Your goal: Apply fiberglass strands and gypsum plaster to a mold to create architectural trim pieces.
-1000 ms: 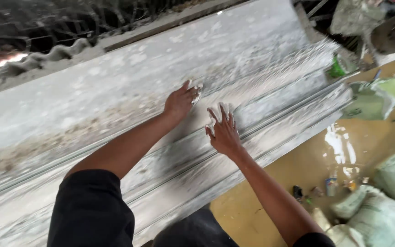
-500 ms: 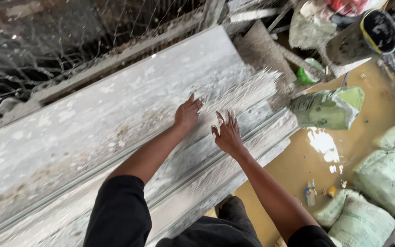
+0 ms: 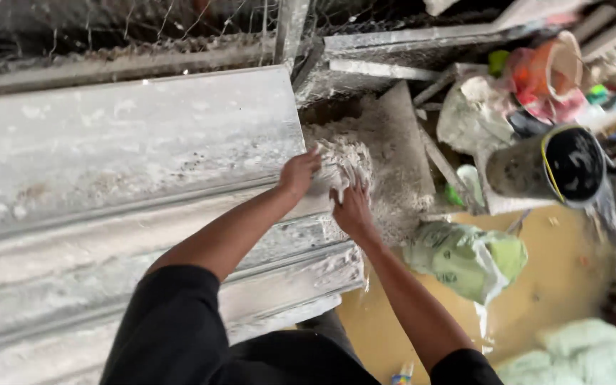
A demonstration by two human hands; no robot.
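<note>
A long grey-white moulded slab (image 3: 130, 178) with stepped ridges runs across the left of the head view. At its right end a clump of wet white plaster fibres (image 3: 347, 160) hangs over the edge. My left hand (image 3: 298, 173) presses on the slab's end beside the clump, fingers curled on the wet material. My right hand (image 3: 351, 209) grips the lower part of the same clump. Both forearms reach up from black sleeves.
A plaster-crusted board and rubble (image 3: 397, 164) lie just past the slab's end. A dark bucket (image 3: 561, 167), a green-white plastic bag (image 3: 468, 260), pale sacks (image 3: 579, 353) and an orange container (image 3: 554, 68) crowd the right. Wire mesh (image 3: 130, 28) lines the top. The floor (image 3: 557, 285) is yellowish and wet.
Both hands have slid along the slab to its right end and now gather the fibre clump there. The view has shifted right, showing the bucket and rubble.
</note>
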